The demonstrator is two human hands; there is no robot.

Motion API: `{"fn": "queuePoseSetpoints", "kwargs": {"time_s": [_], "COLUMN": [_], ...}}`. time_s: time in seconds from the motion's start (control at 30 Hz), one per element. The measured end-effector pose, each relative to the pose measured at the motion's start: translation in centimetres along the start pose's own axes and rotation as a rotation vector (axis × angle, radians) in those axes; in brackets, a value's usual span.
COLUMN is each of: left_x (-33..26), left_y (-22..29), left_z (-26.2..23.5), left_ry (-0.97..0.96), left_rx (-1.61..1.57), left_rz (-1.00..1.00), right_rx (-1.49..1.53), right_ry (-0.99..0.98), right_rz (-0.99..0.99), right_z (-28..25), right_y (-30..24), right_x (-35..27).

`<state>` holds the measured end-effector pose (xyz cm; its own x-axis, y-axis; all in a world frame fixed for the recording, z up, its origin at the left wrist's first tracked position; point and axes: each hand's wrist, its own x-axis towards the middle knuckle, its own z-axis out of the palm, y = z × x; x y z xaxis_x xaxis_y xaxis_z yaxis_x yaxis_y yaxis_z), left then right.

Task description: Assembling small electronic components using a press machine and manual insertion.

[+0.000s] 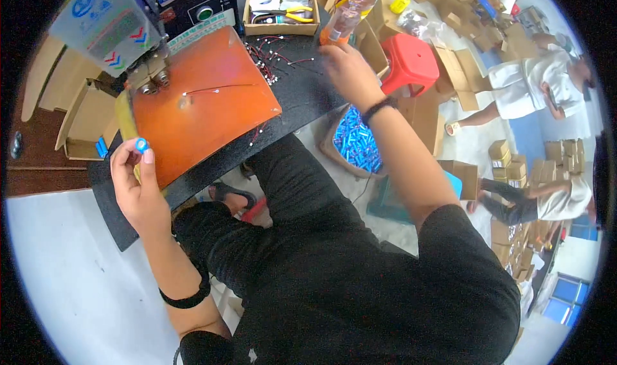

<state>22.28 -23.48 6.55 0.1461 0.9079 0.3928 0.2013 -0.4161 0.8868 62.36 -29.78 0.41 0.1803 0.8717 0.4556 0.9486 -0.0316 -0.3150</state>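
My left hand [138, 178] is raised at the left edge of the table, pinching a small blue cylindrical battery cell [141, 146] between thumb and fingers, its round end showing. My right hand [352, 76] is over the table's far right part, back of the hand up, by the base of a clear bottle of amber drink [349, 11]. Its fingertips are hidden, so I cannot tell whether they touch the bottle or hold anything. Between my hands lies an orange mat [212, 127] with a thin wire lead [218, 90] on it, below a spot-welder-like machine's metal head [151, 74].
Several thin red and black leads [263, 56] lie beside the mat. Behind them is a cardboard tray [281, 28] of tools. A box of blue cells [357, 140] stands below the table's right edge, near a red stool [411, 63]. Two people [533, 85] are farther right among cartons.
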Motion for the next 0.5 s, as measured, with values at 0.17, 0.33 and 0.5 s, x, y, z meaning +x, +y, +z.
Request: {"fn": "queuePoseSetpoints", "kwargs": {"time_s": [0.17, 0.33, 0.5], "left_x": [0.2, 0.0, 0.7], "left_y": [0.9, 1.2, 1.8], "left_z": [2.2, 3.1, 3.9], "left_ry": [-0.056, -0.040, -0.062], "left_rx": [0.043, -0.017, 0.000], "left_rz": [0.034, -0.010, -0.036], "right_rx": [-0.047, -0.006, 0.130], "right_ry": [-0.154, 0.007, 0.107], "right_rz": [0.086, -0.059, -0.046], "right_z": [4.3, 0.4, -6.6], "right_y": [1.4, -0.2, -2.8], "right_x": [2.8, 4.0, 5.7]}}
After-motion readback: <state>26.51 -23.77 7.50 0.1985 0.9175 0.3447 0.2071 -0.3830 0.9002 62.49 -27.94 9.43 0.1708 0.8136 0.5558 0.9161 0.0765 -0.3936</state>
